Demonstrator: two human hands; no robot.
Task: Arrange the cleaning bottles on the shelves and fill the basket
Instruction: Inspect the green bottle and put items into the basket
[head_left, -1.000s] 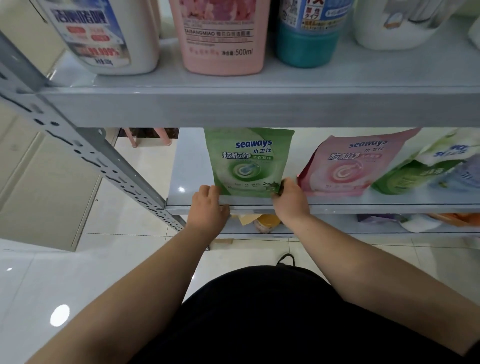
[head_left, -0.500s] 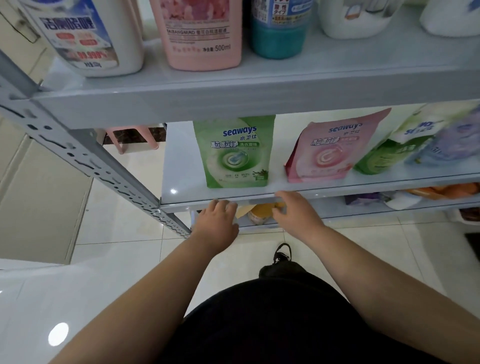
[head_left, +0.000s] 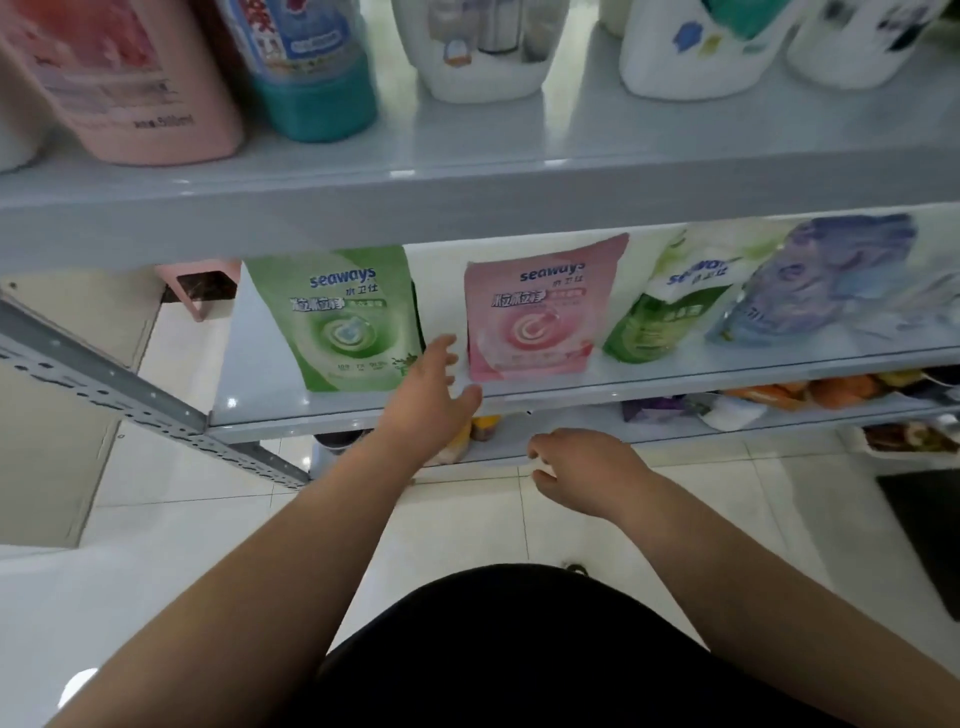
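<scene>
Two empty hands: left hand (head_left: 431, 387), fingers spread, hovers between the green pouch (head_left: 348, 322) and pink pouch (head_left: 530, 317); right hand (head_left: 576, 467) hangs loosely curled below the shelf (head_left: 675, 382); a careless brush could topple either upright pouch.

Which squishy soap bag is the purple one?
The purple pouch, just right of the green-and-white pouch on the middle shelf. The other two are a green pouch and a pink pouch.

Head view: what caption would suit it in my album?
Left hand reaches between green pouch and pink pouch on the shelf.
</scene>
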